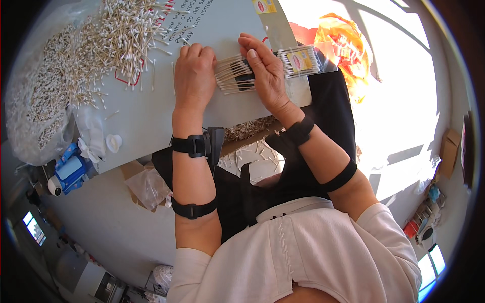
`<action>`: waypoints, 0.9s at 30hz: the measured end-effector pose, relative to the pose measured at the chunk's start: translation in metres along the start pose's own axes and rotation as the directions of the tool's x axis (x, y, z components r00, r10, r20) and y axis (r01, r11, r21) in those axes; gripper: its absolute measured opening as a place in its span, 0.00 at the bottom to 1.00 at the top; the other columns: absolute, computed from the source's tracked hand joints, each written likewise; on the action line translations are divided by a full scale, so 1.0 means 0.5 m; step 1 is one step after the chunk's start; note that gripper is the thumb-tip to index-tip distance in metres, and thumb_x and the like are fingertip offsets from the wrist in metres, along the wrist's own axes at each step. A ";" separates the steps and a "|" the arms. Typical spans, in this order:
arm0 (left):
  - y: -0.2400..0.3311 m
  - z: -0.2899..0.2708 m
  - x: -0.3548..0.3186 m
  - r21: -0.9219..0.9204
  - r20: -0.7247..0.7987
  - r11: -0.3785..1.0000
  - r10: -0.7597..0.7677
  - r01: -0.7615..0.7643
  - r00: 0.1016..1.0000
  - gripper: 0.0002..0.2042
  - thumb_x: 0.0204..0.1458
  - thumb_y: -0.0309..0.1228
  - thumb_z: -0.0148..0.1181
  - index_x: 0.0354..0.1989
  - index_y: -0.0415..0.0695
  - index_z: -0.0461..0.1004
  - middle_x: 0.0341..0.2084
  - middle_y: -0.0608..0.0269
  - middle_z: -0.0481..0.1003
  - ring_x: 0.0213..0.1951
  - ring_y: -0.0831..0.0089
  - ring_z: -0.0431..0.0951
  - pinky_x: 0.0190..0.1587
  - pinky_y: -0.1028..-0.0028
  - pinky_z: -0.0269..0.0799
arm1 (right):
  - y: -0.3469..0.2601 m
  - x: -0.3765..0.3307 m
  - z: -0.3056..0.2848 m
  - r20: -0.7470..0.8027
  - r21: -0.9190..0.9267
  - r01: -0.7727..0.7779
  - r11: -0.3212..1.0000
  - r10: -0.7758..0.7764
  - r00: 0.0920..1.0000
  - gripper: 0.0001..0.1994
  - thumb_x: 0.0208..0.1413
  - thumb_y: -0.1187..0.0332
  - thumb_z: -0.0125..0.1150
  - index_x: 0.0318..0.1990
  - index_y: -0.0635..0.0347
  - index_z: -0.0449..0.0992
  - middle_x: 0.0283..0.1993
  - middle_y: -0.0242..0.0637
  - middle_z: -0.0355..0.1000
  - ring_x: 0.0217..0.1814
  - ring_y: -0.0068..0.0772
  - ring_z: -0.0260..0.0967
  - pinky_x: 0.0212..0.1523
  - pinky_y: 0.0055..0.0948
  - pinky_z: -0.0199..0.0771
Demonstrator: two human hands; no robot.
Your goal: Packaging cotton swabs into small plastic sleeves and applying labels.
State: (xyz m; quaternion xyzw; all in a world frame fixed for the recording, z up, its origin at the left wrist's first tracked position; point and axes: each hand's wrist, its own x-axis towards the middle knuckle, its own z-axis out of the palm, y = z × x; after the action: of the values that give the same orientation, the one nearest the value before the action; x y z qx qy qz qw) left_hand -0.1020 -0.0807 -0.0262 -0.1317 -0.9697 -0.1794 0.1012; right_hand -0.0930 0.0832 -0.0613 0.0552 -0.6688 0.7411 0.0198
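Between my hands, a flat row of cotton swabs [230, 76] lies on the grey tabletop [151, 108], with a dark strip across it. My left hand [194, 76] rests at the row's left end, its fingers curled down; what they hold is hidden. Across the row's right part lies my right hand [265, 73], thumb and fingers stretched out, its edge touching the swabs. Just right of it is a clear pack of cotton swabs [316, 59] bearing a yellow label [301, 61]. Whether the row is inside the same pack I cannot tell.
A large heap of loose swabs [121, 40] spreads from a clear plastic bag [63, 136] at the left. An orange bag [348, 45] sits beyond the table's right edge. A white spool [113, 143] and a blue-and-white object [70, 169] are at the near left edge.
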 end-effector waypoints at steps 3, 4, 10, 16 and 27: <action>0.008 0.003 -0.007 -0.053 0.015 0.996 -0.068 0.069 0.998 0.03 0.46 0.20 0.60 0.28 0.41 0.74 0.30 0.60 0.72 0.40 0.57 0.71 0.43 0.61 0.70 | -0.003 -0.006 -0.003 -0.033 0.047 -0.027 0.999 0.028 0.999 0.17 0.69 0.67 0.45 0.58 0.70 0.69 0.65 0.43 0.64 0.66 0.31 0.63 0.68 0.28 0.62; 0.012 0.009 -0.014 -0.139 -0.027 0.986 -0.097 0.093 0.995 0.04 0.48 0.21 0.59 0.32 0.41 0.75 0.34 0.59 0.73 0.43 0.58 0.71 0.46 0.63 0.70 | -0.004 -0.008 -0.004 -0.033 0.047 -0.027 0.999 0.029 0.999 0.17 0.69 0.67 0.45 0.58 0.70 0.69 0.65 0.43 0.64 0.66 0.31 0.63 0.68 0.28 0.62; 0.065 0.066 -0.054 -0.739 -0.206 0.661 -0.408 0.133 0.890 0.14 0.61 0.29 0.50 0.52 0.38 0.73 0.52 0.57 0.72 0.56 0.66 0.69 0.61 0.68 0.63 | -0.008 -0.010 -0.006 -0.044 0.019 0.012 1.000 -0.011 0.999 0.18 0.70 0.66 0.45 0.60 0.69 0.68 0.66 0.43 0.63 0.66 0.31 0.62 0.68 0.28 0.62; 0.102 0.078 -0.048 -0.928 -0.081 0.352 -0.513 0.124 0.854 0.17 0.65 0.33 0.47 0.58 0.37 0.69 0.56 0.57 0.71 0.59 0.70 0.67 0.65 0.68 0.59 | -0.004 -0.013 -0.002 -0.075 -0.008 0.038 0.999 -0.039 0.996 0.19 0.70 0.65 0.45 0.60 0.69 0.68 0.64 0.43 0.65 0.66 0.31 0.63 0.67 0.28 0.62; 0.121 0.031 -0.119 0.019 0.028 0.995 -0.096 0.096 0.995 0.37 0.61 0.54 0.48 0.71 0.41 0.50 0.70 0.44 0.50 0.72 0.49 0.47 0.71 0.49 0.40 | -0.038 -0.008 -0.050 -0.175 0.099 -0.010 0.995 0.027 0.984 0.12 0.64 0.69 0.55 0.50 0.66 0.76 0.50 0.38 0.74 0.49 0.27 0.72 0.51 0.24 0.71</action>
State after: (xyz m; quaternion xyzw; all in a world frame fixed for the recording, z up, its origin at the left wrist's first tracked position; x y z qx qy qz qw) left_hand -0.0302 -0.0333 -0.0355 -0.0867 -0.9777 -0.1737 0.0795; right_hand -0.0886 0.1101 -0.0455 -0.0161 -0.6280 0.7750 0.0693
